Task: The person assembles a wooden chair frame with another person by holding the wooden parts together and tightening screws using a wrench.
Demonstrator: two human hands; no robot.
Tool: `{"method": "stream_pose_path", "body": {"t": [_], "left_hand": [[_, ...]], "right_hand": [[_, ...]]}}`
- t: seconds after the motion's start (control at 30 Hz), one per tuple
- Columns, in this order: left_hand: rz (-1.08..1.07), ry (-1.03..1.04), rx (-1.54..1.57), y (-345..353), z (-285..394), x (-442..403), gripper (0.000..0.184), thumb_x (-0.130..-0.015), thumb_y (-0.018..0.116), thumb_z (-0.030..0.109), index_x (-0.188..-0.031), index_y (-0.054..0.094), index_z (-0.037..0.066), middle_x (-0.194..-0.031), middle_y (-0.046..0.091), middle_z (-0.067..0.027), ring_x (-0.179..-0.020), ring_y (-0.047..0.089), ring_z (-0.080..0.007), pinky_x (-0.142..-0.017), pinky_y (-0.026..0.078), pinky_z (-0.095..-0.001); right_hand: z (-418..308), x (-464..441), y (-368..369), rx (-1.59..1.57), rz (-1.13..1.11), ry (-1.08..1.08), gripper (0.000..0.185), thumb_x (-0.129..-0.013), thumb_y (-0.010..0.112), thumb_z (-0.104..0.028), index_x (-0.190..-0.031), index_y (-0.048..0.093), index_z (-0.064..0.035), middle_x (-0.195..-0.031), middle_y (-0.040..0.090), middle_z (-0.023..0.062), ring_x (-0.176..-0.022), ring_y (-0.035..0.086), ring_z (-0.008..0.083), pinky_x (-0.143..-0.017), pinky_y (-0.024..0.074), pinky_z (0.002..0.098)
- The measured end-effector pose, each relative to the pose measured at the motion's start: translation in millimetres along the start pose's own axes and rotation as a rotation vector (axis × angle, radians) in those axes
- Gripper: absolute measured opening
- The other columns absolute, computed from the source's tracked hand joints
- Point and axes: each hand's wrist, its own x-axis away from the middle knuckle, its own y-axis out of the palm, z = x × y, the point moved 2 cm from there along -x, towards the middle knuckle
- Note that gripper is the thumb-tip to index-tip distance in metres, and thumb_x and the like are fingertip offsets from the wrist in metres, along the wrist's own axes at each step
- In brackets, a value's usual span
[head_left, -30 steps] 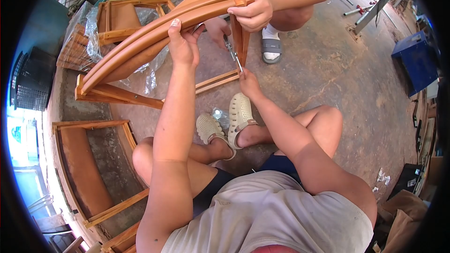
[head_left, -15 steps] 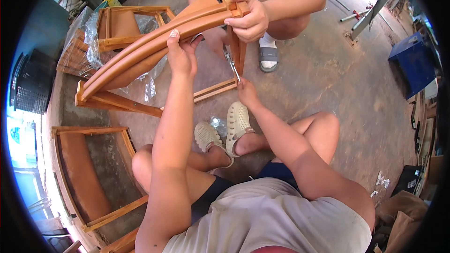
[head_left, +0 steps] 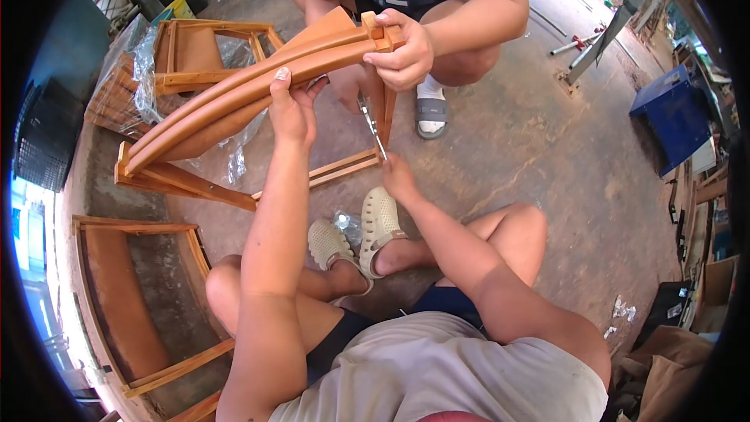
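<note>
A wooden chair frame (head_left: 183,180) with curved brown padded rails (head_left: 234,94) is raised above the floor. My left hand (head_left: 294,109) grips the lower padded rail from below, thumb on its front. Beside a wooden leg, my right hand (head_left: 400,177) is closed at the lower tip of a metal tool (head_left: 372,126); what its fingers pinch is too small to make out. A co-worker's hand (head_left: 408,51) holds the frame's upper right corner, and the co-worker's other hand (head_left: 349,87) is at the tool's upper end.
Another padded frame (head_left: 121,297) lies at the lower left. Behind, a chair part (head_left: 197,51) rests near plastic wrap (head_left: 144,70). The co-worker squats opposite, one sandal (head_left: 432,113) on the floor. A blue box (head_left: 664,117) stands at the right, and a metal post (head_left: 605,43) farther back.
The view has shifted, so the chair frame, co-worker and floor items appear lower and farther left. Both my hands keep their places on the rail and at the tool's tip.
</note>
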Motion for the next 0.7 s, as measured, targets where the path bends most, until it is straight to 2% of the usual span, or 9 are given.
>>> {"method": "stream_pose_path", "body": {"t": [0.07,0.2,0.33,0.4,0.5,0.57,0.7], "left_hand": [[0.002,-0.024,-0.009,-5.3,-3.2,-1.6,0.055,-0.084,0.052,0.042,-0.125,0.047,0.004,-0.119,0.056,-0.0118,-0.109,0.054,-0.0245,-0.092,0.043,-0.0416],[0.038,0.028,0.014,0.2,-1.4,-1.8,0.055,-0.084,0.053,0.042,-0.126,0.046,0.006,-0.119,0.057,-0.0102,-0.109,0.054,-0.0238,-0.092,0.042,-0.0412],[0.037,-0.016,0.024,-6.2,-4.4,-3.8,0.054,-0.085,0.053,0.041,-0.126,0.046,0.007,-0.119,0.057,-0.009,-0.109,0.054,-0.0226,-0.092,0.042,-0.0418],[0.03,-0.033,0.012,-6.3,-3.7,-0.9,0.053,-0.085,0.053,0.04,-0.126,0.046,0.007,-0.119,0.057,-0.0085,-0.108,0.054,-0.0222,-0.092,0.042,-0.0417],[0.039,0.001,0.016,-0.9,-2.3,-0.4,0.05,-0.087,0.052,0.039,-0.125,0.047,0.007,-0.118,0.058,-0.0085,-0.107,0.055,-0.0223,-0.091,0.043,-0.0417],[0.048,-0.021,0.016,-5.7,-6.0,-0.2,0.049,-0.087,0.051,0.039,-0.124,0.048,0.007,-0.117,0.058,-0.0087,-0.106,0.055,-0.0223,-0.091,0.043,-0.0421],[0.001,-0.012,0.027,-11.3,-8.9,-4.1,0.046,-0.089,0.05,0.038,-0.122,0.049,0.006,-0.114,0.059,-0.0096,-0.105,0.056,-0.0221,-0.091,0.043,-0.0429]], "right_hand": [[3.6,10.0,-0.4,-0.011,0.002,-0.04,0.029,-0.094,0.042,-0.012,-0.118,0.053,-0.0011,-0.105,0.06,0.0272,-0.101,0.056,0.0426,-0.089,0.0443,0.0431],[27.4,14.4,6.7,-0.148,-0.07,0.057,0.029,-0.095,0.043,-0.013,-0.12,0.053,-0.0016,-0.106,0.06,0.0242,-0.103,0.058,0.0368,-0.09,0.044,0.0407],[9.9,24.6,-11.0,-0.123,-0.067,0.034,0.029,-0.096,0.043,-0.015,-0.121,0.053,-0.0028,-0.106,0.061,0.0222,-0.102,0.06,0.0336,-0.089,0.0444,0.0388],[7.9,28.4,-10.5,-0.169,-0.116,0.132,0.03,-0.097,0.042,-0.016,-0.122,0.053,-0.0042,-0.107,0.062,0.0209,-0.103,0.06,0.0314,-0.089,0.0447,0.0376],[20.4,23.8,-2.6,-0.187,-0.086,0.083,0.031,-0.097,0.042,-0.016,-0.123,0.053,-0.005,-0.107,0.062,0.0214,-0.104,0.06,0.0319,-0.089,0.0448,0.0378],[8.0,24.9,-6.0,-0.124,0.102,-0.134,0.032,-0.097,0.042,-0.016,-0.126,0.051,-0.0063,-0.108,0.061,0.023,-0.105,0.059,0.0345,-0.089,0.0445,0.0387],[-11.8,16.0,-11.9,-0.037,0.079,-0.018,0.036,-0.095,0.04,-0.011,-0.13,0.048,-0.0065,-0.112,0.059,0.0253,-0.107,0.057,0.0381,-0.091,0.0442,0.0401]]}}
